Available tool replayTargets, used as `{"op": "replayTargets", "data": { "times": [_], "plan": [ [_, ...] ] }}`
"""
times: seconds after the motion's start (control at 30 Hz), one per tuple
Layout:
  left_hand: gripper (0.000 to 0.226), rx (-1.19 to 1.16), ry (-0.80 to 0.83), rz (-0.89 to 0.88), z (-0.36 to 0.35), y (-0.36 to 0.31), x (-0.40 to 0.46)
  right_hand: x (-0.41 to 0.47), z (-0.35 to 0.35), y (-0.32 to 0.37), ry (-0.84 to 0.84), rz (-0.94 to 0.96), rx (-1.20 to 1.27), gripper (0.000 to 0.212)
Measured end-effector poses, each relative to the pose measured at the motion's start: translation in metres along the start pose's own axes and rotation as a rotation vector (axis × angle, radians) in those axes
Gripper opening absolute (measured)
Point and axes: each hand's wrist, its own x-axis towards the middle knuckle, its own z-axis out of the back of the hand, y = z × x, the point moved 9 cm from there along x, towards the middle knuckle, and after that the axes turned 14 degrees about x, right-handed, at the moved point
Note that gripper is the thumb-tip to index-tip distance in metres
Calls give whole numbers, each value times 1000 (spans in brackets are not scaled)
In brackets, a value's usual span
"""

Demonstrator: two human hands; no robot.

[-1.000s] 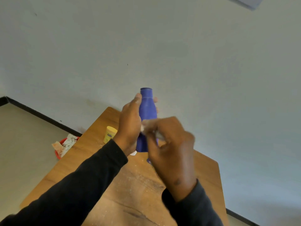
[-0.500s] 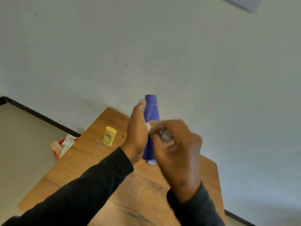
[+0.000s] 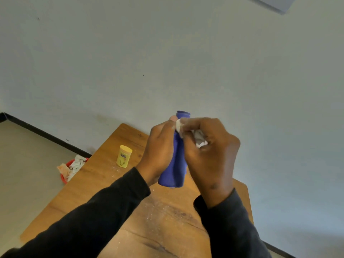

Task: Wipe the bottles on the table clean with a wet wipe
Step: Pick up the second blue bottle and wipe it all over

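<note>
Hands meet over the middle of the wooden table, both working on a blue bottle. The left hand wraps around the bottle's left side, fingers curled about the body and thumb reaching up near the neck, so the bottle is gripped and lifted clear of the tabletop, its base hanging just above the wood. It stands roughly upright, leaning a little to the right at the top, and its cap end pokes out above both hands. The right hand is curled tight around a crumpled white wet wipe, which bunches out between the fingers and thumb; one corner of the wipe presses against the upper right side of the bottle, just below the cap. Both arms wear black sleeves that run in from the near edge.

Left of the hands, and a little farther back on the table, a small yellow bottle stands upright on its own, well apart from the blue one. Pale specks and dust mark the wood between it and the hands. On the floor, at the table's left edge, sits a red bin stuffed with used white wipes. A plain grey wall rises behind the table's far edge.
</note>
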Motion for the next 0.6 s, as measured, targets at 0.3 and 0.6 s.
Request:
{"op": "replayTargets", "data": {
  "times": [0.3, 0.6],
  "plan": [
    [65, 22, -17, -7, 8, 1, 3, -25, -4, 2, 51, -1, 27, 19],
    [60, 14, -79, -6, 17, -2, 8, -30, -6, -3, 46, -58, 98, 17]
  ]
}}
